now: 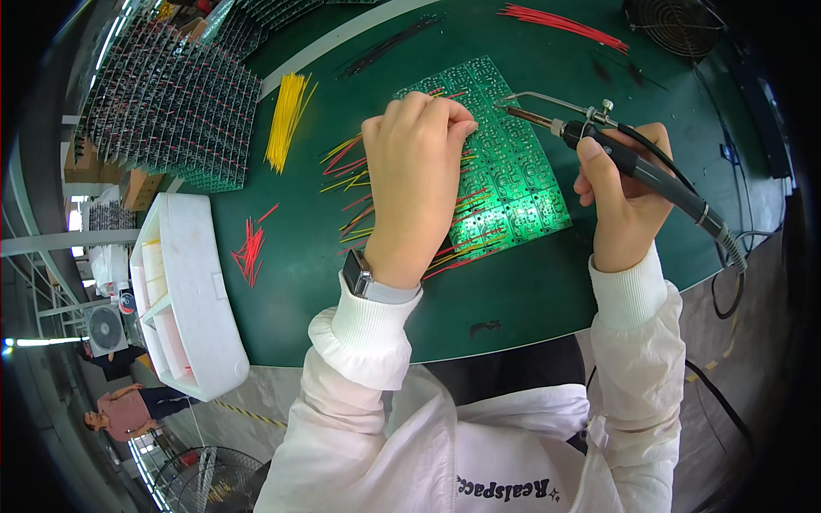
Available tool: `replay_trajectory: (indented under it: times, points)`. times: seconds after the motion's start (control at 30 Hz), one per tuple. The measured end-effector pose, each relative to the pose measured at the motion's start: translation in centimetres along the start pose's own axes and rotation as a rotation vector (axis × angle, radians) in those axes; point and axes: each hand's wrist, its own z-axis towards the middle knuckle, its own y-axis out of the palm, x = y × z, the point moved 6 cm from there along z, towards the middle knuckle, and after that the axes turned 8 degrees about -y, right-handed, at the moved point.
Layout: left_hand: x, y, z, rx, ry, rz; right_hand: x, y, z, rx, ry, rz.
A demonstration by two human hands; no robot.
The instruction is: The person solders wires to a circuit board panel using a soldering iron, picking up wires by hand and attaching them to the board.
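A green circuit board panel [513, 167] lies on the bench, with red and yellow wires [355, 175] sticking out past its left side. Over its left part is my left hand [419, 145], thumb and fingers pinched together. What they pinch is hidden beneath the hand, though red wire ends show close to the fingers. My right hand [629, 184] grips a black soldering iron [650, 171] with a thin metal feed tube [556, 101] clamped alongside. The iron's tip hovers over or touches the upper part of the panel; I cannot tell which.
Yellow wires [288, 124] lie at upper left, loose red wires [249, 252] below them. Black wires [393, 44] and red wires [564, 27] lie along the far side. A white foam box [201, 291] and stacked boards [171, 103] stand left. A round black grille [676, 26] sits far right.
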Motion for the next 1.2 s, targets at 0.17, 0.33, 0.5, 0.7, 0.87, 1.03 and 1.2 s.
replay_trajectory:
  times: [0.17, 0.33, 0.5, 0.7, 0.87, 1.03, 1.2]
  points:
    - [-0.36, 0.2, 0.07, -0.005, -0.031, -0.046, 0.04, 0.12, -0.06, -0.05, 0.033, 0.017]
    - [-0.4, 0.15, 0.12, -0.01, -0.014, -0.063, 0.09, 0.51, -0.01, -0.08, 0.039, 0.021]
    - [-0.36, 0.11, 0.13, -0.025, -0.015, -0.048, 0.15, 0.68, 0.02, -0.094, 0.042, 0.011]
    - [0.01, 0.09, 0.18, -0.006, 0.05, -0.01, 0.2, 0.77, 0.02, -0.098, 0.047, 0.006]
    - [0.07, 0.1, 0.17, -0.007, 0.069, 0.018, 0.08, 0.91, 0.04, -0.101, 0.034, -0.008]
    - [0.15, 0.02, 0.18, 0.007, 0.081, 0.047, 0.04, 0.96, 0.05, -0.102, 0.034, -0.009]
    - [0.2, 0.04, 0.17, 0.013, 0.094, 0.059, 0.06, 1.02, 0.04, -0.092, 0.032, 0.016]
